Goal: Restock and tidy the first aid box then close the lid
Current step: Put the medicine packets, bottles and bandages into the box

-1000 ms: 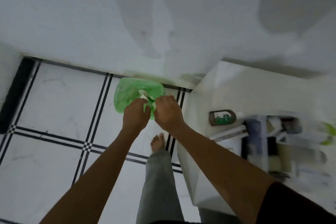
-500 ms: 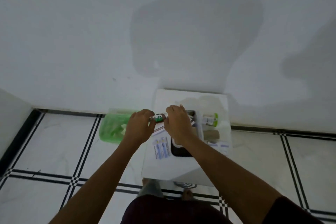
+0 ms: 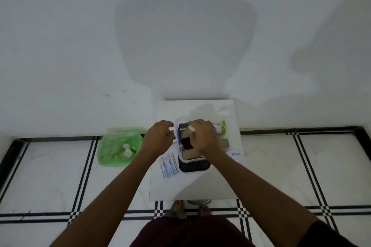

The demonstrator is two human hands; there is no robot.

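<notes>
The box (image 3: 193, 156) sits mid-surface (image 3: 192, 186). The right hand (image 3: 202, 138) reaches inside, its grip hidden; the left hand (image 3: 158, 138), loosely curled, rests at its 9 o'clock rim. Light, stiff plastic, probably; best held by both side walls.

Pretty cramped up top: my hands, the left hand (image 3: 159, 138) and right hand (image 3: 202, 138), are both over the first aid box (image 3: 193, 163), which sits mid tabletop (image 3: 192, 188). Bandage packets (image 3: 169, 165) lie just left of the box, and a green-capped tube (image 3: 220, 128) and brown roll (image 3: 224, 143) crowd the right side. The near half of the tabletop is bare, so there's easy room there. The back strip by the wall is free too. The green bag (image 3: 118, 149) sits on the floor off to the left.
</notes>
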